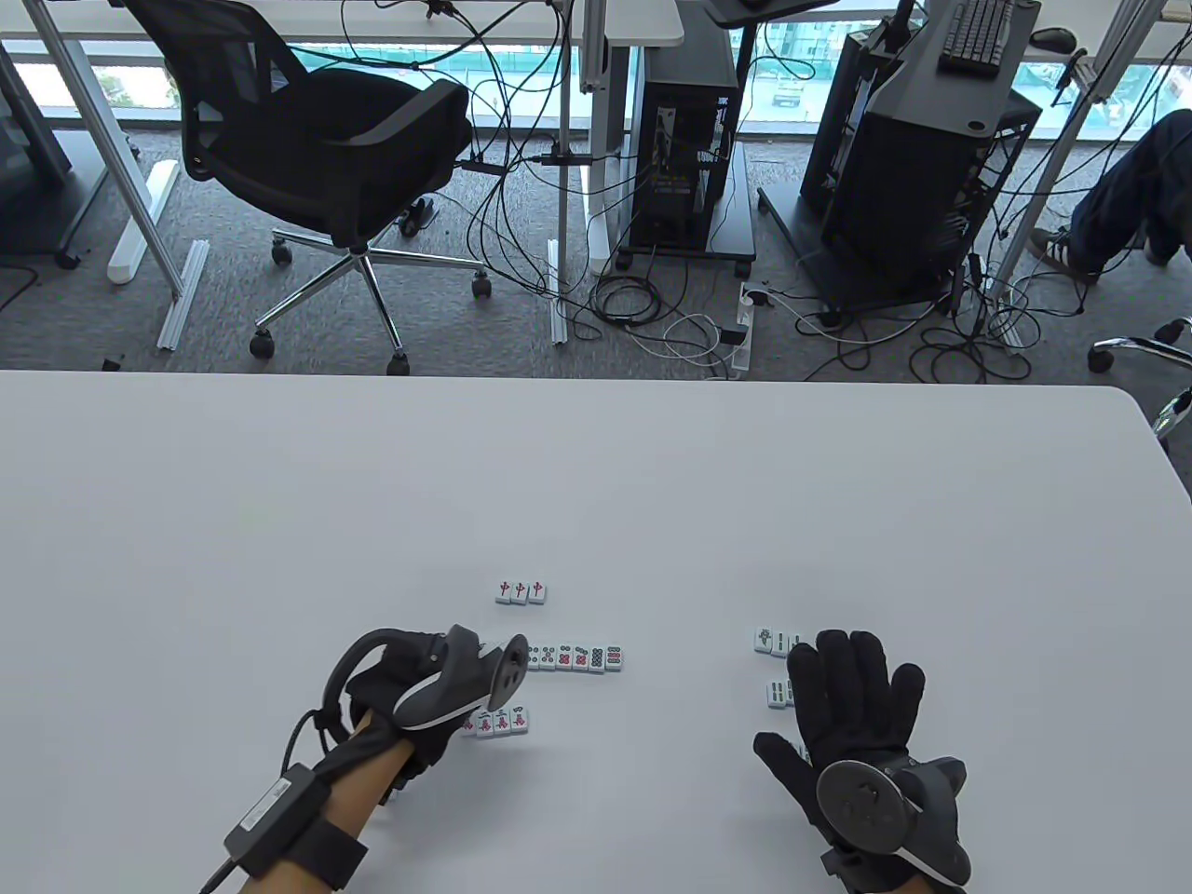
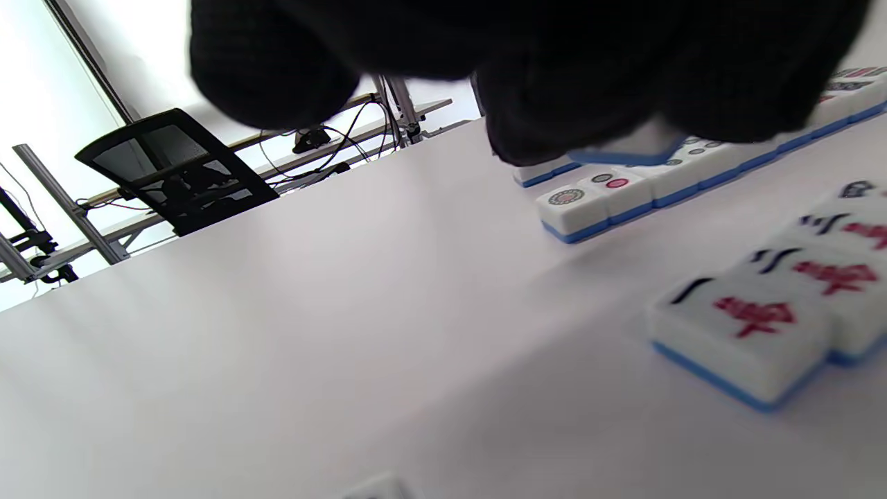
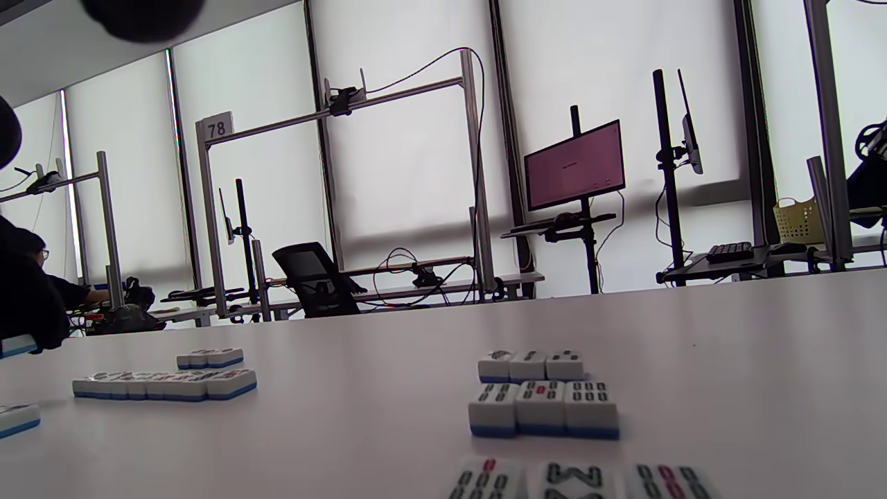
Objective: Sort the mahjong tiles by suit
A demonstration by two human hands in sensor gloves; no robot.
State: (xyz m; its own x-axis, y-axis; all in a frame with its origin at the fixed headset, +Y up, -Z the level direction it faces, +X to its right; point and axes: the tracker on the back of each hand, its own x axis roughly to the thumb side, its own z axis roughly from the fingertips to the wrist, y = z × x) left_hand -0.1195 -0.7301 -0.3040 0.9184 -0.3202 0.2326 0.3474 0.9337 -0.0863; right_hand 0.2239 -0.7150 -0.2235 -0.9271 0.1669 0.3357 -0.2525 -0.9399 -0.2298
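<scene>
Mahjong tiles lie face up in groups on the white table [image 1: 233, 521]. Three red-character tiles [image 1: 521, 591] sit farthest away, a row of dot tiles [image 1: 577, 657] lies in the middle, and a row of wan tiles [image 1: 503, 722] is nearer. My left hand [image 1: 484, 670] is at the left end of the dot row. Its fingers [image 2: 554, 104] pinch a blue-backed tile [image 2: 624, 149] just above that row [image 2: 596, 197]. My right hand [image 1: 819, 717] lies flat with fingers spread over the bamboo tiles [image 1: 775, 643], which form three short rows [image 3: 544, 407].
A small white tile [image 1: 389, 793] lies by my left wrist. An office chair [image 1: 317, 140], computer towers and cables stand on the floor beyond the table's far edge.
</scene>
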